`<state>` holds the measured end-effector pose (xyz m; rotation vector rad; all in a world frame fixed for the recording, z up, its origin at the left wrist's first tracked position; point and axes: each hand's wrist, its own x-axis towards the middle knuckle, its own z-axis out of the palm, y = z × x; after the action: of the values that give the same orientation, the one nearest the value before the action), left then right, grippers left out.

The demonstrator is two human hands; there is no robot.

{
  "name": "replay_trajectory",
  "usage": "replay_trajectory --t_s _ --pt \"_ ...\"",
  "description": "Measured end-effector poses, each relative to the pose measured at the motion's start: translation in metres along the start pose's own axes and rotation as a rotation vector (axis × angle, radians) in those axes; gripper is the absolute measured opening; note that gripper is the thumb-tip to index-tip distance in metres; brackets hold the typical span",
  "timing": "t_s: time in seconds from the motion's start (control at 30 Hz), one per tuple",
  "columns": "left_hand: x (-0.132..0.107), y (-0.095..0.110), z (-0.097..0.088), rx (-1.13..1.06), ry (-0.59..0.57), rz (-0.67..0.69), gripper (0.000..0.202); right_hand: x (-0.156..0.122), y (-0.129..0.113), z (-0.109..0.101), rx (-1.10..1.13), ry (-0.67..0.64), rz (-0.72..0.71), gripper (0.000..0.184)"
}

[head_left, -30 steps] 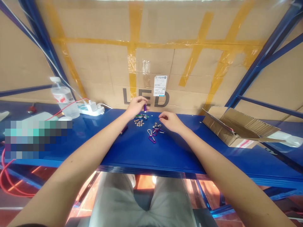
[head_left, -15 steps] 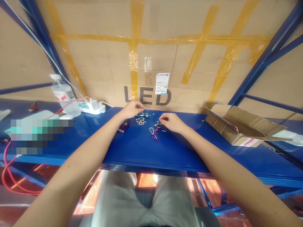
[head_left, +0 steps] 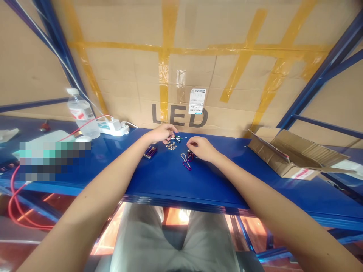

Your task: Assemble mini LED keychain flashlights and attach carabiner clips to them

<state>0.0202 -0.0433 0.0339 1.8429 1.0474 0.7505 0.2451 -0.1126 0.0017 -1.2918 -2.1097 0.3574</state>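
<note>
My left hand [head_left: 163, 133] is over the back of the blue table, fingers bent together beside a loose pile of small gold-coloured round pieces [head_left: 171, 146]. Whatever is between its fingertips is too small to make out. Just behind the pile lie green and dark carabiners [head_left: 178, 139], partly covered by this hand. My right hand [head_left: 200, 147] is closed in a pinch, thumb against fingers, above several small metal parts that it partly hides. Silver and purple carabiners [head_left: 186, 165] lie in front of it. Several dark, shiny cylinders [head_left: 150, 152] rest side by side near my left wrist.
An open cardboard box [head_left: 295, 158] stands at the right. On the left are a plastic bottle [head_left: 85, 117], a white power strip [head_left: 115, 127] and a red cable [head_left: 13, 196]. A large taped cardboard sheet [head_left: 127, 75] rises behind the blue table [head_left: 170, 183].
The view has shifted slightly. My left hand has come down closer to the round pieces, with its fingers over their edge. My right hand has moved a little left, towards them.
</note>
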Motion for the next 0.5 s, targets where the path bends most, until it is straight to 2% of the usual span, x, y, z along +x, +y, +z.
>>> replay_trajectory --t_s 0.1,0.23,0.37,0.5 --pt "-0.001 0.001 -0.004 0.082 -0.029 -0.028 0.019 0.009 -0.010 0.006 -0.096 -0.051 -0.096 0.019" --pt "-0.002 0.000 -0.008 0.148 -0.017 0.047 0.019 0.027 -0.026 0.019 -0.263 -0.138 -0.216 0.020" --pt "-0.001 -0.003 -0.012 0.130 -0.013 0.084 0.019 0.037 -0.033 0.030 -0.313 -0.184 -0.238 0.019" --pt "0.000 -0.004 -0.014 0.106 0.033 0.089 0.016 0.036 -0.031 0.035 -0.311 -0.203 -0.236 0.023"
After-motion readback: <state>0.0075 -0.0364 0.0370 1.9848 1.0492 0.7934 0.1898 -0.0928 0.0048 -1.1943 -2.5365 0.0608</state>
